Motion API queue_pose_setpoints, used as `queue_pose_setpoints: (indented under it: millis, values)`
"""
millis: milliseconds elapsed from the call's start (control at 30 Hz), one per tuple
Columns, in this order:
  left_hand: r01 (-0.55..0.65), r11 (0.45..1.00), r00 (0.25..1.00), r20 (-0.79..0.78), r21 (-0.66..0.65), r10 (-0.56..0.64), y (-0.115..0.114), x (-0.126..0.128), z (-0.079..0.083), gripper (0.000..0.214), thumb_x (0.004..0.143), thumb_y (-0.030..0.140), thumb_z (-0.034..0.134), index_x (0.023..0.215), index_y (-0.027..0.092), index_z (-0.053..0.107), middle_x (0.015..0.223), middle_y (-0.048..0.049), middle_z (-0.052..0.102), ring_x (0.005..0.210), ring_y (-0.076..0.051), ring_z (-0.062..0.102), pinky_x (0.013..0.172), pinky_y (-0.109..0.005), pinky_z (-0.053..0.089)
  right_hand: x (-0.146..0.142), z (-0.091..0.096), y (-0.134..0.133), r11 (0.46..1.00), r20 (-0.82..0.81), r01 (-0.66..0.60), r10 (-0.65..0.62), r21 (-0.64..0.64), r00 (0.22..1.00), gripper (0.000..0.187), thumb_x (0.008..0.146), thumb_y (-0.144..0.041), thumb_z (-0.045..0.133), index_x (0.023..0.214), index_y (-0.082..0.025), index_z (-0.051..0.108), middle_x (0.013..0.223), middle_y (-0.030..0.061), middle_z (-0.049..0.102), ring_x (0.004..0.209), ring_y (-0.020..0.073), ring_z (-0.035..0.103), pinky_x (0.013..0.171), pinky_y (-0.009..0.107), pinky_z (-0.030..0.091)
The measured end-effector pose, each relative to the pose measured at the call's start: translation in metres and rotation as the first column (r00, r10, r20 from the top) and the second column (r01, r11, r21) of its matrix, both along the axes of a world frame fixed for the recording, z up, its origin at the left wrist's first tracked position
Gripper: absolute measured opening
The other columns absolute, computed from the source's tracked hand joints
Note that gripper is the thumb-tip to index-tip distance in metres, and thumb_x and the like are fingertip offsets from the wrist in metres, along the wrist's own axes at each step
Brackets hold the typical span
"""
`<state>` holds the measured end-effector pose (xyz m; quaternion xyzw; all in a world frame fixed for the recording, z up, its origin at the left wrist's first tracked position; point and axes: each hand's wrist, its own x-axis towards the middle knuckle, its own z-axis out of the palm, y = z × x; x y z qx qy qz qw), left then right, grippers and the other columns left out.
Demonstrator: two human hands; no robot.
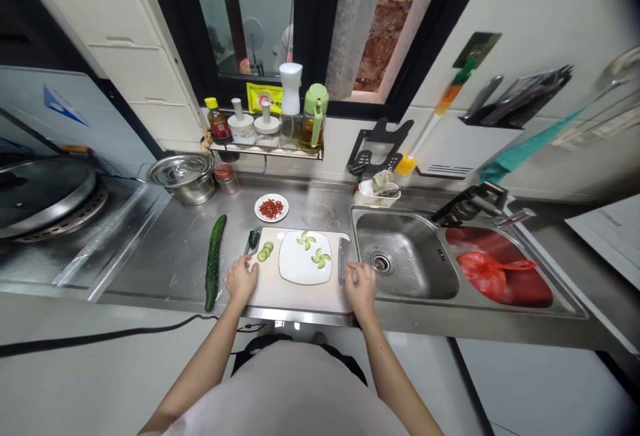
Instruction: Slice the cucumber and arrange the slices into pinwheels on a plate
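Note:
A white cutting board [270, 293] lies on the steel counter, with a white square plate [295, 266] on it. Two pinwheels of thin green slices, an upper one [306, 241] and a lower one [321, 258], are laid out on the plate. My left hand [242, 279] is closed at the board's left edge, close to several overlapping cucumber slices [266, 251] and a dark green cucumber end [254, 239]. At the right edge, my right hand [361, 287] has its fingers curled over the board's grey end. What either hand grips, if anything, is hidden.
A whole cucumber [214, 263] lies to the left. Behind the board are a dish of chopped red pieces [271, 208], a lidded steel pot [187, 179] and a spice rack [265, 149]. On the right is a sink [410, 256] with a red bag [483, 275] in its second basin.

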<state>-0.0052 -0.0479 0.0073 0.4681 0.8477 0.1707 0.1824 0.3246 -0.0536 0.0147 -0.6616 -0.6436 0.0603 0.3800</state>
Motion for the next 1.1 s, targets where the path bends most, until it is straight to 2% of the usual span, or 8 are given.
queue_pose_setpoints:
  millis: [367, 600, 833, 1000, 1100]
  values:
    - [0.003, 1.0, 1.0, 0.03, -0.028, -0.003, 0.015, 0.007, -0.002, 0.035, 0.082, 0.039, 0.052, 0.113, 0.026, 0.063, 0.105, -0.0091, 0.067, 0.105, -0.03, 0.057, 0.091, -0.044, 0.035, -0.004, -0.006, 0.003, 1.0, -0.002, -0.028, 0.028, 0.01, 1.0, 0.032, 0.089, -0.039, 0.044, 0.089, -0.02, 0.069, 0.091, 0.0093, 0.061, 0.089, 0.0246, 0.051, 0.082, 0.038, 0.039]
    - [-0.008, 0.998, 1.0, -0.018, -0.056, 0.007, 0.025, 0.014, -0.006, 0.034, 0.082, 0.041, 0.055, 0.111, 0.026, 0.063, 0.109, -0.0093, 0.066, 0.106, -0.03, 0.055, 0.092, -0.044, 0.034, -0.009, -0.008, 0.003, 0.999, 0.008, -0.034, 0.033, 0.025, 0.999, 0.036, 0.09, -0.043, 0.042, 0.087, -0.019, 0.069, 0.087, 0.0089, 0.061, 0.087, 0.0243, 0.053, 0.081, 0.038, 0.039]
    - [0.01, 1.0, 1.0, 0.002, -0.007, -0.01, 0.025, 0.018, -0.007, 0.03, 0.08, 0.033, 0.058, 0.108, 0.024, 0.06, 0.111, -0.0103, 0.064, 0.109, -0.03, 0.054, 0.09, -0.04, 0.035, -0.011, -0.008, 0.001, 0.999, 0.003, -0.042, 0.042, 0.018, 0.999, 0.035, 0.091, -0.042, 0.043, 0.087, -0.019, 0.069, 0.089, 0.01, 0.061, 0.087, 0.0249, 0.053, 0.081, 0.039, 0.04]
    - [0.032, 0.998, 0.996, 0.078, 0.045, -0.035, 0.025, 0.02, -0.003, 0.024, 0.082, 0.024, 0.056, 0.106, 0.023, 0.057, 0.102, -0.0062, 0.067, 0.105, -0.026, 0.056, 0.089, -0.037, 0.033, -0.013, -0.008, -0.001, 0.999, -0.005, -0.052, 0.052, -0.002, 0.999, 0.032, 0.09, -0.04, 0.043, 0.088, -0.02, 0.069, 0.089, 0.0094, 0.061, 0.088, 0.0248, 0.052, 0.082, 0.04, 0.04]
    - [0.004, 0.998, 0.991, 0.137, 0.062, -0.013, 0.026, 0.02, -0.002, 0.022, 0.083, 0.022, 0.055, 0.105, 0.023, 0.056, 0.093, -0.0042, 0.068, 0.101, -0.024, 0.058, 0.089, -0.036, 0.033, -0.014, -0.008, -0.001, 0.999, -0.003, -0.053, 0.053, -0.011, 0.999, 0.033, 0.09, -0.04, 0.043, 0.089, -0.02, 0.069, 0.09, 0.0093, 0.061, 0.088, 0.0244, 0.052, 0.082, 0.039, 0.04]
